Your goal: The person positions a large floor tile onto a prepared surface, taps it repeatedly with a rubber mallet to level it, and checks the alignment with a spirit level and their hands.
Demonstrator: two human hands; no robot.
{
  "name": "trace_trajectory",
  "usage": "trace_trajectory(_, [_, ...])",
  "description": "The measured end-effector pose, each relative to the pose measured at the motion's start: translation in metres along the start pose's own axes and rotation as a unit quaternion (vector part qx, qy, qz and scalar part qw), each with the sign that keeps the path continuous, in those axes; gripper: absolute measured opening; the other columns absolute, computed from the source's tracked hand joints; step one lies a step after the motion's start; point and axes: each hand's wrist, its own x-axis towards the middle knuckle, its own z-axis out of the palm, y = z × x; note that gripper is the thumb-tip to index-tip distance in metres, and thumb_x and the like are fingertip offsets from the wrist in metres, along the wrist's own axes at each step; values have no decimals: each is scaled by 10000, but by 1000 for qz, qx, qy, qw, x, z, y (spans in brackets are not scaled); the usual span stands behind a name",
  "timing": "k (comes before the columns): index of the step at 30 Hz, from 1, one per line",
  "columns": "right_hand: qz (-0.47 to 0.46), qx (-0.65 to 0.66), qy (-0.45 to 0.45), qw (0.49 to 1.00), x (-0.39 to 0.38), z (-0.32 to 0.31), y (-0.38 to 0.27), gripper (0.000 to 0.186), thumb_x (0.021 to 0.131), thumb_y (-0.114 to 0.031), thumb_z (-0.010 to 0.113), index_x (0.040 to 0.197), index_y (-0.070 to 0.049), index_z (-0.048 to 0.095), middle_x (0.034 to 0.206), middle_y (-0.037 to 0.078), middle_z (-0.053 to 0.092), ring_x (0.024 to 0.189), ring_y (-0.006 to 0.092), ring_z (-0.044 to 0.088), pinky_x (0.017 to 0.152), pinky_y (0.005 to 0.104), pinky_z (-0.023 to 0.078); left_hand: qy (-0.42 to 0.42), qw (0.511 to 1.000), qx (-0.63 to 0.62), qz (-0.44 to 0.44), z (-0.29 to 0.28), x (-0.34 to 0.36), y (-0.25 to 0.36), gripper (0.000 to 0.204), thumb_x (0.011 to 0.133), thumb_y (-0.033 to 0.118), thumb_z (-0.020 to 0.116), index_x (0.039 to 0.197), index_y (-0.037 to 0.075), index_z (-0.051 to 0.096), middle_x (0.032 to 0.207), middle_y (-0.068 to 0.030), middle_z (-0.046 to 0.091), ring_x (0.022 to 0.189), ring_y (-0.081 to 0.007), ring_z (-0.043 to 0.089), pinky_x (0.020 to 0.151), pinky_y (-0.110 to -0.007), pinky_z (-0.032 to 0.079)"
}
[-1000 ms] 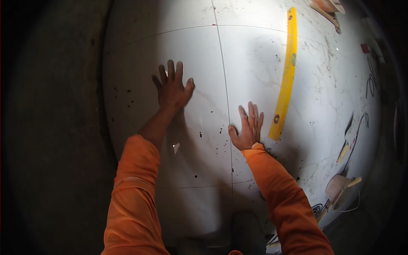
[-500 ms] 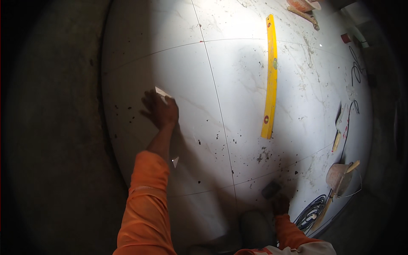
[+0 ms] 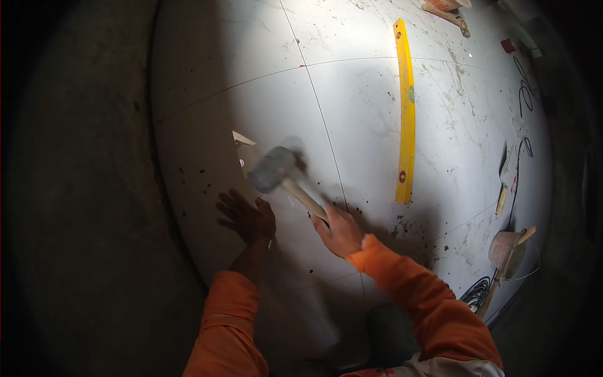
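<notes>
My right hand point(image 3: 339, 231) is wrapped round the wooden handle of a rubber mallet point(image 3: 270, 169). The mallet's dark head, slightly smeared by motion, is over a pale floor tile point(image 3: 276, 113); I cannot tell whether it touches. Just below the head, my left hand point(image 3: 250, 217) is spread palm down on or close above the tile, holding nothing. Beyond that hand lies a bright angular patch point(image 3: 242, 138); whether it is light or a loose piece I cannot tell. A yellow spirit level point(image 3: 406, 113) rests lengthwise on the tiles to the right.
Dark crumbs point(image 3: 402, 225) dot the tiles. Along the right are a trowel point(image 3: 503, 188), a bucket point(image 3: 502, 250) with a wooden-handled tool, coiled cable point(image 3: 476, 292) and loose cord point(image 3: 525, 94). Another wooden-handled tool point(image 3: 447, 17) lies far right. The tiling ends at a dark edge point(image 3: 152, 125) on the left.
My right hand has brought the mallet from the lower right up and left over the tile. My left hand has drawn back toward me, still spread.
</notes>
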Motion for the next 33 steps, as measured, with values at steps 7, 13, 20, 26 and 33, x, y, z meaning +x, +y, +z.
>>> trace_trajectory(7, [31,-83,-85,992,68,37,-24,390,974,-372,558,935,12,496,705,251,634,652,473,623,601,525,502,-18,1000,-9,-10,-15,5,2,803,935,429,418,1533,-10,109,1599,-259,38,1470,-471,9,1131,-674,27])
trace_trajectory(13, [-15,-129,-110,985,78,50,-21,380,969,-377,551,968,0,503,711,257,639,669,463,638,625,528,519,-41,999,-1,-12,-12,5,0,800,939,434,411,1531,-15,115,1604,-246,32,1473,-463,-12,1136,-667,19])
trace_trajectory(20, [19,-173,-157,972,82,45,-36,420,979,-431,503,995,-12,522,824,238,676,774,444,664,686,509,537,-21,1000,7,3,-8,3,-3,808,936,454,414,1533,-7,123,1606,-243,30,1472,-468,-2,1129,-677,22])
trace_trajectory(26, [-1,-139,-127,982,104,36,-33,432,980,-408,527,1026,21,521,755,251,654,699,454,649,654,500,525,-20,1000,-3,4,-11,3,2,809,937,460,410,1533,-5,126,1603,-253,31,1468,-481,6,1121,-687,33])
trace_trajectory(33, [28,-132,-124,983,115,30,-38,432,978,-416,530,1014,14,524,730,238,652,673,421,657,627,486,517,-20,1000,7,-1,-15,3,0,787,941,422,416,1550,38,98,1612,-229,39,1479,-449,8,1136,-659,34])
